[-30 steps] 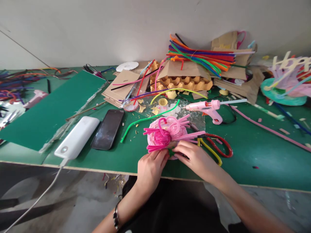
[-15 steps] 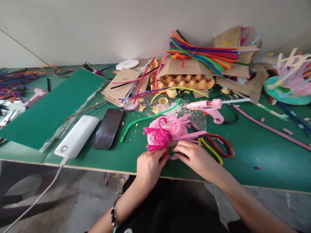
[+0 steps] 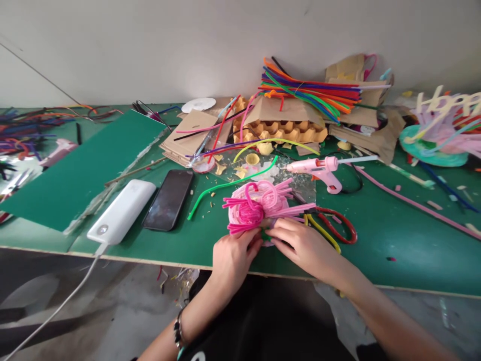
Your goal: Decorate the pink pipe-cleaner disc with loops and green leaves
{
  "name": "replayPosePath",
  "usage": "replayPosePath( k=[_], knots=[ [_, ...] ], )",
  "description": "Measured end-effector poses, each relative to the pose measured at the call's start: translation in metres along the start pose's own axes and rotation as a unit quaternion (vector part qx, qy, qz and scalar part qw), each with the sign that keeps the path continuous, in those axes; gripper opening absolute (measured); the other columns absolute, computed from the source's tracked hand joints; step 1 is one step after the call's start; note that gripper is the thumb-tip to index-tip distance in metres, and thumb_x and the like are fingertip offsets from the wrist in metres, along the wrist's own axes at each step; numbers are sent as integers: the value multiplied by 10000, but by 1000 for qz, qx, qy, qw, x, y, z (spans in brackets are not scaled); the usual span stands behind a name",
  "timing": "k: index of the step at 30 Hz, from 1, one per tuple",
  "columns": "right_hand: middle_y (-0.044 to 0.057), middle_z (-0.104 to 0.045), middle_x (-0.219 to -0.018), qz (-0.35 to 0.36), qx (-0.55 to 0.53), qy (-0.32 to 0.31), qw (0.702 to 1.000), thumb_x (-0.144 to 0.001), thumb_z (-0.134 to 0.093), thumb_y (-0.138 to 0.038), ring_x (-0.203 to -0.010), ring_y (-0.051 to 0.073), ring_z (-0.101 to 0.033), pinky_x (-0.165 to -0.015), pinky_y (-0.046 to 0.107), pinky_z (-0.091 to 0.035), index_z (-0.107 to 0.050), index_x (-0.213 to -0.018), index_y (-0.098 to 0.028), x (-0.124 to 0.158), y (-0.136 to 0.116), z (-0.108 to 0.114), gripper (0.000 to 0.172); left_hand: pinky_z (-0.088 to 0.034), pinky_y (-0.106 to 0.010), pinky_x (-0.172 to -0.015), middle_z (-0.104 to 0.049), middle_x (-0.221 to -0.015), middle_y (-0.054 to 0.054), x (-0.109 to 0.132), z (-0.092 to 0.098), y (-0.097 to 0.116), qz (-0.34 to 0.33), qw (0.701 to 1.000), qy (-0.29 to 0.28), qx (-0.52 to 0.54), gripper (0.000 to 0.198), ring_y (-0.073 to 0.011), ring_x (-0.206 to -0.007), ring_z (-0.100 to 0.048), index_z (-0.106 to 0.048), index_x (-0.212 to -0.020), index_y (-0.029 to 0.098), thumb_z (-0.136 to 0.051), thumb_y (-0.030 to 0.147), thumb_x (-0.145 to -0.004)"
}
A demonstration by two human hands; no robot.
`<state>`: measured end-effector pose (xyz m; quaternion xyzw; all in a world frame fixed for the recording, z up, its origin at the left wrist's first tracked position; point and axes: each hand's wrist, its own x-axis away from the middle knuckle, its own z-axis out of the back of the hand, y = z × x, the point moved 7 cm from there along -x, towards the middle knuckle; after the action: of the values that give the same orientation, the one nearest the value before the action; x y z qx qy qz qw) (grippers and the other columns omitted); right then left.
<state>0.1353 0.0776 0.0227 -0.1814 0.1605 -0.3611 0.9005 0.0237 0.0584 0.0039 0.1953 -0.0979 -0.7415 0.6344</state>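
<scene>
A pink pipe-cleaner craft with coiled rounds and bundled straight ends lies near the table's front edge. At its near side, a small green pipe-cleaner piece shows between my fingers. My left hand pinches this piece from the left, fingers closed. From the right, my right hand closes its fingertips on the same spot; the fingers partly hide the green piece. Red-handled scissors lie beside my right hand, along with a yellow pipe cleaner. A green pipe cleaner curves behind the craft.
A pink glue gun lies behind my right hand. On the left are a phone, a white power bank with a cable, and a green sheet. Egg cartons, cardboard and bundled pipe cleaners line the back.
The view has shifted slightly, showing more of the decorated piece at the right. My hands stay at the same spot on the craft, with little visible finger movement.
</scene>
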Motion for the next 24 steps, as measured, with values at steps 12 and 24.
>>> replayPosePath(
  k=[12,24],
  knots=[
    [52,-613,-744,-17,26,82,996,-849,-448,-171,-701,158,-607,-637,270,-492,-637,-916,-138,8,5,4,203,-360,-192,-443,-697,-630,24,3,11,5,-53,996,69,-33,162,-118,-477,-599,-682,-895,233,-615,230,-748],
    [75,-615,-756,84,245,-6,966,-780,-436,-34,-712,198,-564,-576,310,-479,-633,-860,-116,9,-25,-13,228,-373,-186,-471,-679,-612,14,-2,2,5,-37,999,15,-30,182,-116,-521,-602,-672,-911,237,-578,214,-757]
  ],
)
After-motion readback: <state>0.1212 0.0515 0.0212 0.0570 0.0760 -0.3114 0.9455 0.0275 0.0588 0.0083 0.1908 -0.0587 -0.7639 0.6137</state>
